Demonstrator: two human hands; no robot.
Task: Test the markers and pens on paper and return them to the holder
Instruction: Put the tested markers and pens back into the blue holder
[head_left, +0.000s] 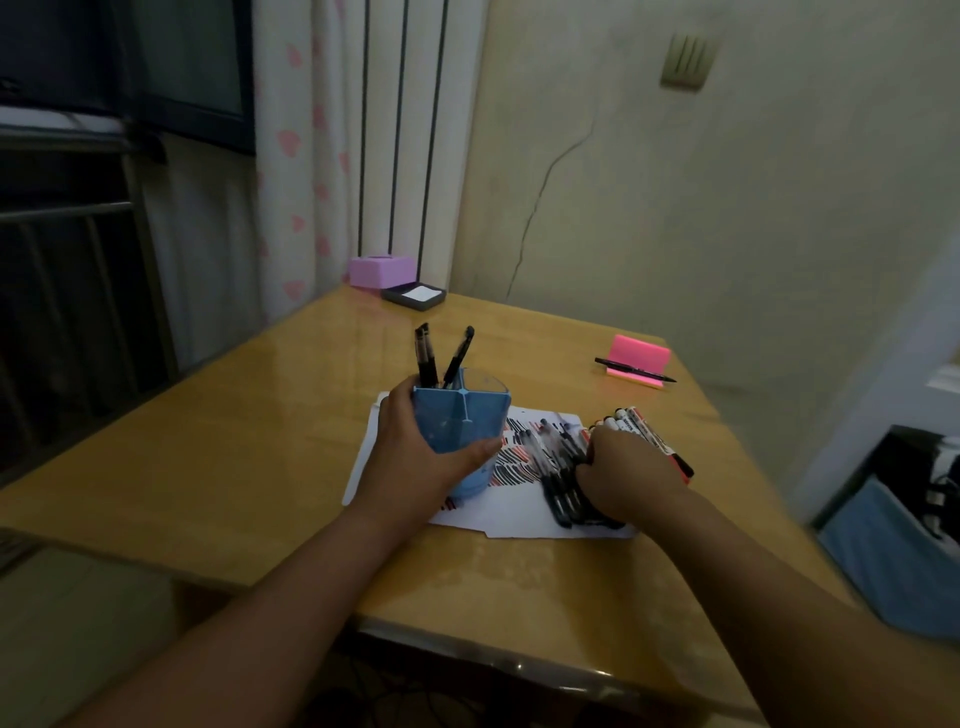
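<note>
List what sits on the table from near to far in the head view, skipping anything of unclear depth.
blue holder, gripped by the left hand → pink stand holding a black pen → dark tray → purple box. Omitted, level with the holder: right hand, markers.

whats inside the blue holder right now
A few black pens stand in the far part of the blue holder, tops sticking out. Nothing pokes out of its near sections; their bottoms are hidden by the walls and the left hand gripping it.
</note>
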